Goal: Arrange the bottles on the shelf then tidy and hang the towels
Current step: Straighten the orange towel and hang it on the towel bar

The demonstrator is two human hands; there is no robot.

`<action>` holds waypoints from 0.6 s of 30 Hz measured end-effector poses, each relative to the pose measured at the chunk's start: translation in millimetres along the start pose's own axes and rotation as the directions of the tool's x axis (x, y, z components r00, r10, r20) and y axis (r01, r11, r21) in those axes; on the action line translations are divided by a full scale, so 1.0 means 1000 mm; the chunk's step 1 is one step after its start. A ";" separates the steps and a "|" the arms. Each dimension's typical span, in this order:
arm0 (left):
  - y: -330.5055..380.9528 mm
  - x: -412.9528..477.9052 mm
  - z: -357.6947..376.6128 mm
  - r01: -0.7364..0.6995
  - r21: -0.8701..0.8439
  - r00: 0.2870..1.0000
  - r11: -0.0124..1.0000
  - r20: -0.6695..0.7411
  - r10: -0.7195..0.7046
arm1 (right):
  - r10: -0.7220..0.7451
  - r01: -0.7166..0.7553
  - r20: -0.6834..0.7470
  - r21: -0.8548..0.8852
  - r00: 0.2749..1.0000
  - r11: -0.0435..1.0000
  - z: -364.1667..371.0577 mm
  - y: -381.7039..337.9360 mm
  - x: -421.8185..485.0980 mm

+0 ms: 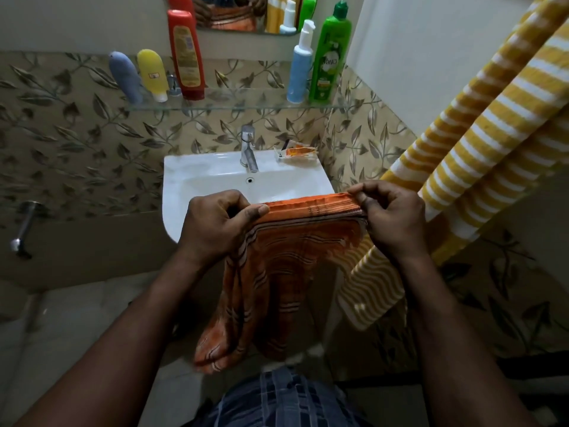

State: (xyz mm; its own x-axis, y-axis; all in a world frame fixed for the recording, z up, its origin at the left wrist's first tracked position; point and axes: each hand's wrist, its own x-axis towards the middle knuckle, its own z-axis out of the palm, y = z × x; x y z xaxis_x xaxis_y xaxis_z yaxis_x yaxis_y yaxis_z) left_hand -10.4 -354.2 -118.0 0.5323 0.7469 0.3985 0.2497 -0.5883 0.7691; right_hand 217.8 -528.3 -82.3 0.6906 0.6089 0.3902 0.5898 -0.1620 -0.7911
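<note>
An orange striped towel (pixel 286 266) hangs folded in front of the sink. My left hand (pixel 215 224) pinches its top edge at the left end. My right hand (pixel 394 214) pinches the same gathered edge at the right end. On the glass shelf (pixel 234 106) stand a grey-blue tube (pixel 124 77), a yellow tube (pixel 153 74), a red bottle (pixel 186 53), a blue pump bottle (pixel 300 66) and a green pump bottle (pixel 328 57). A yellow-and-white striped towel (pixel 480 143) hangs at the right.
The white sink (pixel 197 183) with its steel tap (pixel 248 147) is straight ahead; an orange sachet (pixel 297 153) lies on its back rim. A mirror (pixel 234 13) is above the shelf. A wall tap (pixel 23 226) juts out at left. Leaf-patterned tiles cover the walls.
</note>
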 end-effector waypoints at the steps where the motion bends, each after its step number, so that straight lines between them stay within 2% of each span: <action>1: 0.001 0.000 -0.001 -0.027 0.009 0.999 1.000 0.017 0.027 | 0.004 -0.004 -0.008 0.006 1.000 1.000 -0.001 0.001 0.000; 6: 0.005 -0.001 -0.003 -0.098 0.034 0.993 0.995 0.066 0.096 | 0.043 -0.042 -0.016 0.055 0.999 0.998 -0.005 0.004 0.000; 12: 0.013 -0.005 0.002 -0.136 0.010 0.991 0.991 0.007 0.136 | 0.077 -0.075 -0.018 0.066 0.997 0.995 -0.009 0.007 0.000; 15: 0.014 -0.005 0.006 -0.108 0.035 0.994 0.994 -0.006 0.108 | 0.074 -0.073 -0.011 0.063 0.997 0.995 -0.012 0.006 -0.001; 18: 0.014 -0.005 0.011 -0.038 0.061 0.996 0.997 -0.083 0.043 | 0.047 -0.046 -0.015 0.035 0.999 0.998 -0.011 0.004 -0.004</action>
State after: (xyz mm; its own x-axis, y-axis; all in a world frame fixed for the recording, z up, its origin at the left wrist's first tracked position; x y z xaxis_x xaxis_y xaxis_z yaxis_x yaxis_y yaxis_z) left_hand -0.7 -369.5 -114.6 0.4736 0.7442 0.4710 0.2788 -0.6339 0.7214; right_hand 222.6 -540.1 -81.8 0.7236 0.5890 0.3598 0.5425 -0.1630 -0.8241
